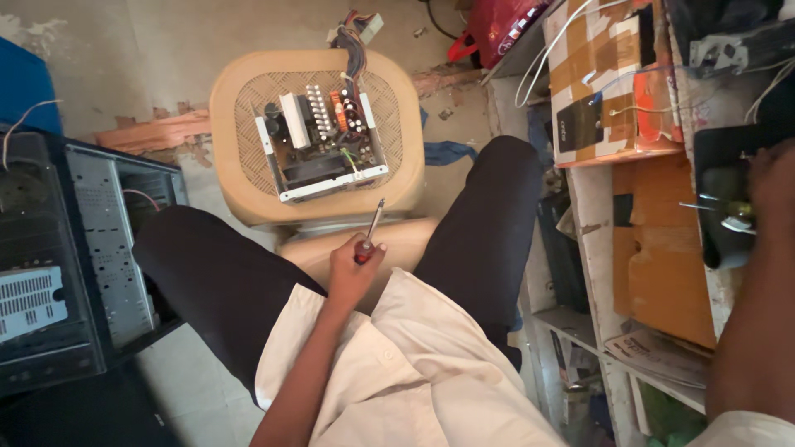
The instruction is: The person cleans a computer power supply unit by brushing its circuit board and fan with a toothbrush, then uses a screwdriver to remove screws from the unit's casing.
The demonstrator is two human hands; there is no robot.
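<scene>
My left hand [352, 269] is closed around the red handle of a screwdriver [370, 232], held over my lap with its metal shaft pointing up toward a stool. On that tan wicker stool [236, 99] sits an opened power supply unit [319, 145] with its circuit board, heat sinks and a wire bundle exposed. My right hand [774, 186] reaches out to the right over a black object on the workbench. It rests at the handle end of a second thin-shafted tool [716, 208]. The hand is dark and blurred, so its grip is unclear.
An open black computer case [91, 248] stands on the floor at the left. A taped cardboard box [609, 83] with cables sits on the white shelving [592, 207] at the right, with papers below. A red bag [497, 25] lies at the back.
</scene>
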